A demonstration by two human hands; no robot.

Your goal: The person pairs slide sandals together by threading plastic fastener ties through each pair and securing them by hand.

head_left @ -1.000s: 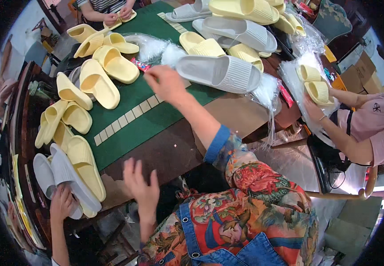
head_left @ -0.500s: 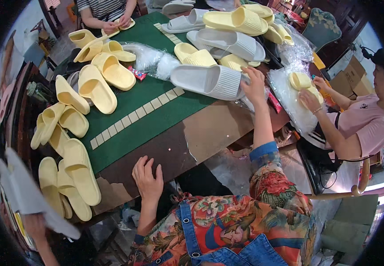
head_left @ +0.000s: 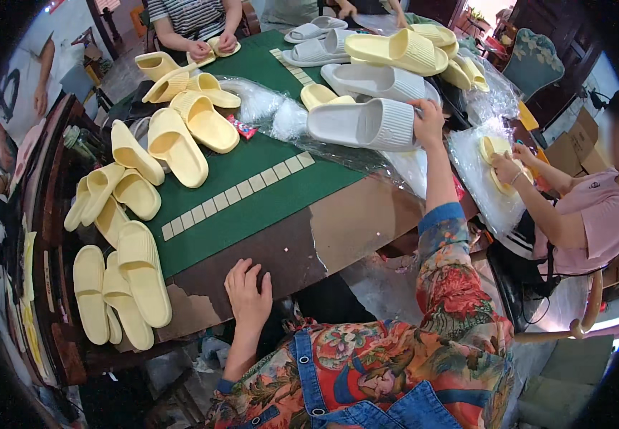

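A light grey slide slipper (head_left: 334, 123) with a ribbed strap lies sideways over the far right part of the table. My right hand (head_left: 429, 123) is closed on its strap end, thumb and fingers around the edge. Behind it, another grey slipper (head_left: 377, 80) and a yellow slipper (head_left: 320, 95) lie partly overlapped. At the near table edge rests my left hand (head_left: 248, 294), its fingers spread and nothing in it. A row of pale square tiles (head_left: 233, 195) on the green mat (head_left: 252, 218) runs between my hands.
Yellow slippers (head_left: 177, 146) lie heaped along the left side. More yellow slippers (head_left: 402, 51) top the far right pile. Clear plastic wrapping (head_left: 281, 121) crosses the mat. A co-worker at right handles a yellow slipper (head_left: 492, 150); one opposite holds yellow slippers (head_left: 225, 47).
My right hand has gripped the grey slipper's strap end and shifted it slightly away from me. A grey slipper in another person's hand at far left is gone from view. My left hand stays put.
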